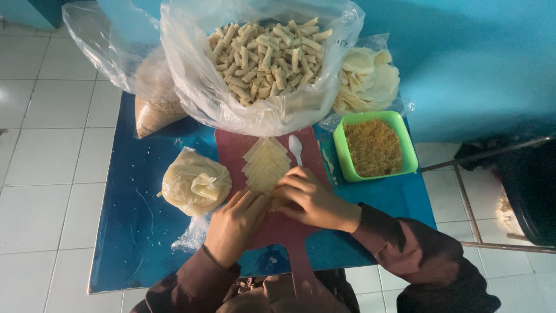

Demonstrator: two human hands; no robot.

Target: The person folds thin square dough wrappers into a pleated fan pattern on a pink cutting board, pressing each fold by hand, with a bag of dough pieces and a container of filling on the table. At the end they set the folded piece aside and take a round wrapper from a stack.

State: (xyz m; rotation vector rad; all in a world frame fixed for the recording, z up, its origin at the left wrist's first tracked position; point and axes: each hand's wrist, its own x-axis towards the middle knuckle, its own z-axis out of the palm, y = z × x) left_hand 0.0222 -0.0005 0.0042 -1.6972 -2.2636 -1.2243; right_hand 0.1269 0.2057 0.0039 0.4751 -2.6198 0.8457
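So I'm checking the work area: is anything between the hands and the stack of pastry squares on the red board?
Nothing visible. The left hand and right hand meet at the near end of the pastry squares. The white spoon lies beside the stack, on its far side.

Dim, bluish light; soft focus throughout.

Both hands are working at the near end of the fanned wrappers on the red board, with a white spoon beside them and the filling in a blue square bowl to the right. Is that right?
Not quite: the head view shows the square bowl of filling is green, not blue. The rest holds: left hand and right hand meet at the near end of the fanned wrappers on the red board, white spoon beside them.
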